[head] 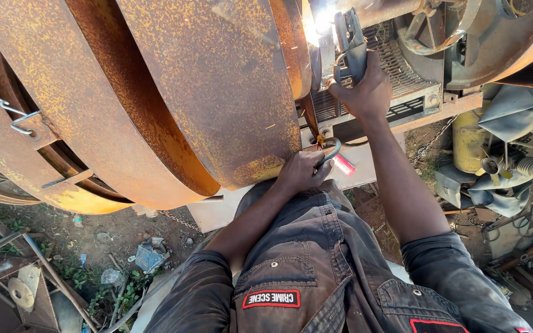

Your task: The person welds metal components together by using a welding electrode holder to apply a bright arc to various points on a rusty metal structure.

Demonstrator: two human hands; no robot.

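My right hand (365, 92) is raised and grips a grey welding electrode holder (350, 46) whose tip meets a bright white arc (317, 21) at the edge of the rusty steel. My left hand (300, 171) is lower, closed around a loop of dark cable (333, 150) next to a small red piece (344, 164). A large rusty curved steel plate (217, 86) fills the upper left, right beside both hands. Dark work trousers (303, 259) with a red patch show below.
A metal grille and a wheel-shaped casting (427, 31) sit behind the right hand. A yellow cylinder (469, 143) and engine parts (507, 172) stand at right. Scrap rods, litter and weeds cover the ground (94, 246) at lower left. A wire hook (16, 120) hangs at far left.
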